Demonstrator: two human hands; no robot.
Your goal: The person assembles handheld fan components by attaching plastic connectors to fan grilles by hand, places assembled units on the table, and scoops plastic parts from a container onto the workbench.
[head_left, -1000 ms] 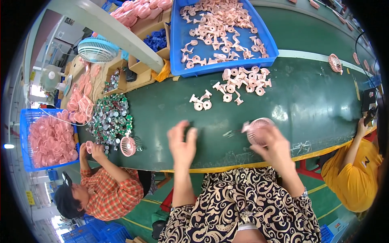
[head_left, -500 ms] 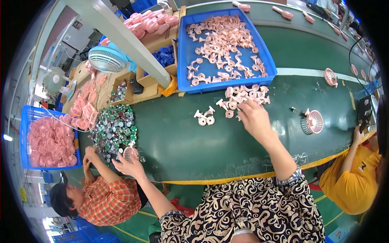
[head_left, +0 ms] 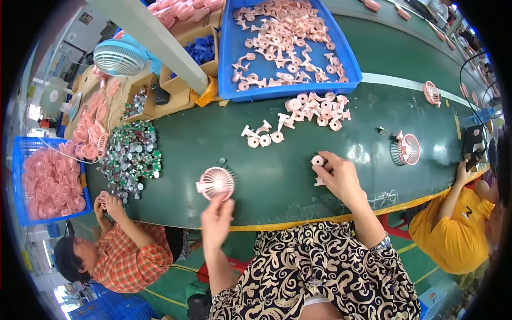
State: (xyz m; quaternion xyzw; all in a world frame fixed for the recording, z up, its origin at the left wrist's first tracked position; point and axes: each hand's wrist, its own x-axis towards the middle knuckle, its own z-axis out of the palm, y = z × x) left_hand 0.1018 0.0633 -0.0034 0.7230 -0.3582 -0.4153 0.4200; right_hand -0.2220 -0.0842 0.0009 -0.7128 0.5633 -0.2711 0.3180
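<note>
Lower centre, left hand: the left hand (head_left: pixel 216 213) has its fingertips closed on the lower rim of a round pink fan grille (head_left: pixel 216 183), held face-up just over the green belt (head_left: pixel 213 138).
Right of centre, right hand: the right hand (head_left: pixel 337 177) pinches a small pink stand piece (head_left: pixel 318 161) between thumb and forefinger; the other fingers curl loosely over the belt.
Between the hands: bare green belt, with the grille and the stand piece well apart.
Just above the right hand: a loose scatter of pink stand pieces (head_left: pixel 316 108) lies on the belt, with a smaller cluster (head_left: pixel 261 136) to its left.
Upper centre of the frame: a blue tray (head_left: pixel 228 64) holds many more of the same pink pieces.
Right of the frame: an assembled pink fan (head_left: pixel 408 148) lies on the belt, and another pink grille (head_left: pixel 431 93) sits farther up near the white stripe.
Left of centre: a heap of small green and silver parts (head_left: pixel 130 157) rests on the belt's left end.
Far left: a blue crate (head_left: pixel 21 152) is filled with pink grilles.
Lower left: a person in an orange checked shirt (head_left: pixel 130 256) holds a pink part at the belt's edge.
Lower right: a person in a yellow shirt (head_left: pixel 453 229) reaches up toward a dark device at the belt's far right.
</note>
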